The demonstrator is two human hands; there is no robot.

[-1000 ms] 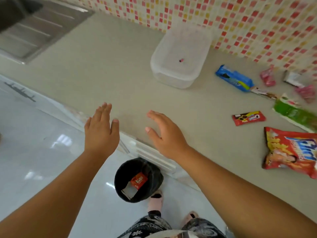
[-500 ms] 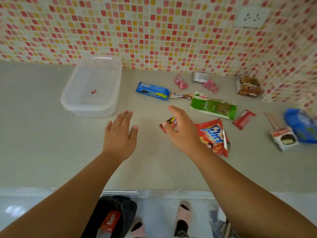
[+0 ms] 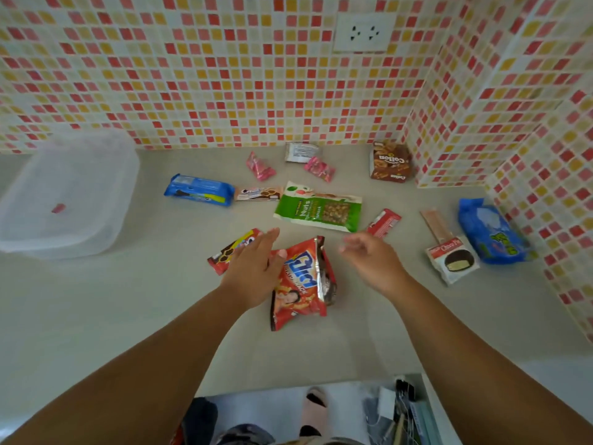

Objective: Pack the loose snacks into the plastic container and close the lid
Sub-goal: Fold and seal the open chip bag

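Both hands are reaching with loose fingers and are gripping nothing: the left hand [image 3: 253,268] just left of the red chips bag [image 3: 300,284], the right hand [image 3: 373,261] just right. The container [image 3: 69,191], lid seemingly on, is waiting far left of the bag on the tabletop [image 3: 128,300].

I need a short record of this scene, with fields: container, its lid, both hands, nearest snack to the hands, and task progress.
container: clear plastic container, far left on the counter
lid: appears on, container seems closed
left hand: open, fingers straight, over the left edge of the red chips bag; contact unclear
right hand: open, loosely curled, holds nothing
nearest snack: red chips bag, between the hands
other snacks: green nuts bag, blue cookie pack, lying loose
progress: no snack visibly packed yet
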